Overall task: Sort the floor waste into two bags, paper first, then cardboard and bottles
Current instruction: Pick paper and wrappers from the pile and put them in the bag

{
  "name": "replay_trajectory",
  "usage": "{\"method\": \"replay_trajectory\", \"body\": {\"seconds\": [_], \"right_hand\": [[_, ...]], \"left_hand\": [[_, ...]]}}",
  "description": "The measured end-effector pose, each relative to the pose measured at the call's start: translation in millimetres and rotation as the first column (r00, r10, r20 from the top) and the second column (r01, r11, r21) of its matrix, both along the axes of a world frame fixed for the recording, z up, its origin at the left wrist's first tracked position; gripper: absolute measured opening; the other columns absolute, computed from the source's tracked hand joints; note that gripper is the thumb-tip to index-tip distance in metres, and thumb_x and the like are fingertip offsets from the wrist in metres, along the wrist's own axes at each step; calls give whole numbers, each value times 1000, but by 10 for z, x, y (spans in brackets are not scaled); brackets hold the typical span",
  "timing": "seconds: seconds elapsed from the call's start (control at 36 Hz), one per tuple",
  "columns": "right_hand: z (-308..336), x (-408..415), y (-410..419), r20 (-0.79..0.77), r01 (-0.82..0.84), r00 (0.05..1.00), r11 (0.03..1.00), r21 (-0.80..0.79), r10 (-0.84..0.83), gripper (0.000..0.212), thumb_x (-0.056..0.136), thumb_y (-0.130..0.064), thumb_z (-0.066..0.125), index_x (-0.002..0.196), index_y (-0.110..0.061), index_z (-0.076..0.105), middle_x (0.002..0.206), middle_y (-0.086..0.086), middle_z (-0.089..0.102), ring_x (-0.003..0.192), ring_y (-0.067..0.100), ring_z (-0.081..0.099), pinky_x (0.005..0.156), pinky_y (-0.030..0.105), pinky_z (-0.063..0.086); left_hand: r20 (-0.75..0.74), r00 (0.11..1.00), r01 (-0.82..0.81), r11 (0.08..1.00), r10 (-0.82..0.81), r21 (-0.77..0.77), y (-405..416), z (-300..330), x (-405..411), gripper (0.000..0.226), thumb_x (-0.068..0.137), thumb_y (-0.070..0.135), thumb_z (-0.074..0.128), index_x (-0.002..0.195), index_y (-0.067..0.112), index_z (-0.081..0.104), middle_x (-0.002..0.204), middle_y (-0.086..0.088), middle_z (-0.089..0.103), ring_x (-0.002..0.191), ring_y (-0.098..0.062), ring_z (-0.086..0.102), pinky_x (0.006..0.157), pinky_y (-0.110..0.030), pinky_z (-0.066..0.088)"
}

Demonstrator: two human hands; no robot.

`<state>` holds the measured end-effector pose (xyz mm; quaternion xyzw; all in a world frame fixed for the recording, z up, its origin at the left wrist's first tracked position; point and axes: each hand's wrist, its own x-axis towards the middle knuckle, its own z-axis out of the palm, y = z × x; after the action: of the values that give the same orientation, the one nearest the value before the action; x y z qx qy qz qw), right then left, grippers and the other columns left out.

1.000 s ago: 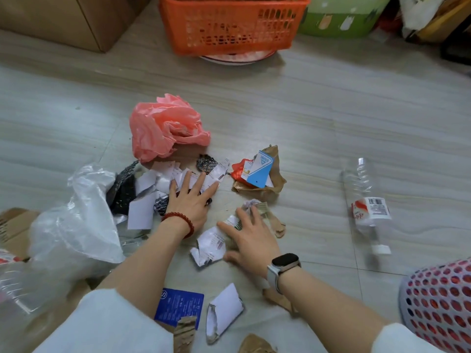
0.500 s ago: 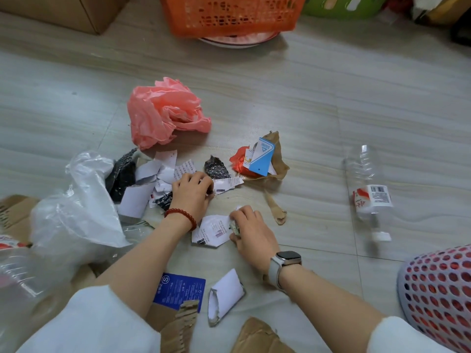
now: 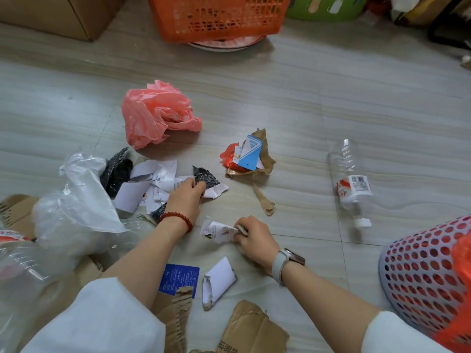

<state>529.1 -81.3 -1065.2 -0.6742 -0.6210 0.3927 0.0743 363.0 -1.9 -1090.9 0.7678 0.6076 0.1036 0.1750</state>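
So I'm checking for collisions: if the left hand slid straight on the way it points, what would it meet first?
Probably the black crumpled scrap just beyond the left hand, lying among the white paper scraps.

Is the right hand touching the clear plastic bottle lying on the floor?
Apart. The head view shows bare floor between the right hand, which pinches a crumpled receipt, and the bottle.

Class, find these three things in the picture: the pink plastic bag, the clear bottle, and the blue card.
pink plastic bag (image 3: 155, 114): head view, crumpled middle.
clear bottle (image 3: 353, 186): head view, label band.
blue card (image 3: 179, 277): head view, printed face.
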Motion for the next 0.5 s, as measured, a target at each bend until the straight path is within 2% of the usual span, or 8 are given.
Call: {"method": "replay_trajectory", "body": {"seconds": [0.08, 0.14, 0.25, 0.36, 0.44, 0.5], "right_hand": [[84, 109, -97, -102, 164, 981, 986, -9, -164, 8, 85, -6, 55, 86, -13, 60, 88, 10, 57, 84, 20, 49, 63, 27, 26], [168, 215, -134, -166, 293, 942, 956, -25, -293, 9, 85, -6, 57, 81, -14, 57, 82, 6, 57, 80, 19, 49, 59, 28, 28], [531, 489, -76, -345, 538, 781, 842, -50, -520, 9, 84, -4, 59, 84, -13, 59, 75, 1, 57, 72, 16, 52, 56, 22, 40], [1105, 828, 38, -466, 660, 669, 751, 14, -579, 11, 85, -5, 59, 80, -14, 58, 70, 0, 56, 63, 11, 52, 51, 18, 41], [1673, 1159, 1, -562, 720, 599, 691, 65, -571, 6, 86, -1, 58, 85, -7, 58, 67, 4, 53, 51, 7, 54, 38, 13, 38], [2034, 1411, -73, -605, 744, 577, 659, 111, -549, 7, 87, 3, 56, 92, -1, 57, 66, 7, 50, 40, 0, 52, 35, 12, 36]], "left_hand": [[97, 992, -73, 996, 78, -56, -82, 61, 25, 9, 85, -3, 50, 88, 3, 55, 88, -12, 41, 71, -24, 40, 59, -32, 31], [146, 984, -93, 993, 103, -74, -106, 141, 82, 10, 85, -4, 51, 84, 5, 55, 88, -8, 37, 73, -24, 41, 63, -30, 31], [288, 948, -132, 990, 138, -41, -93, 439, 314, 8, 80, -8, 56, 81, -2, 61, 85, -8, 42, 76, -26, 47, 67, -25, 31], [429, 900, -123, 989, 76, 83, -72, 939, 704, 7, 76, -10, 60, 76, -5, 64, 79, -14, 49, 73, -33, 55, 65, -25, 31], [496, 868, -75, 978, -33, 196, -123, 1445, 1140, 5, 77, -8, 60, 77, -5, 64, 84, -22, 57, 69, -24, 49, 58, -20, 30], [545, 831, -53, 961, -107, 270, -184, 1765, 1465, 7, 77, -7, 57, 74, -5, 64, 82, -22, 58, 66, -19, 44, 54, -14, 27]]}}
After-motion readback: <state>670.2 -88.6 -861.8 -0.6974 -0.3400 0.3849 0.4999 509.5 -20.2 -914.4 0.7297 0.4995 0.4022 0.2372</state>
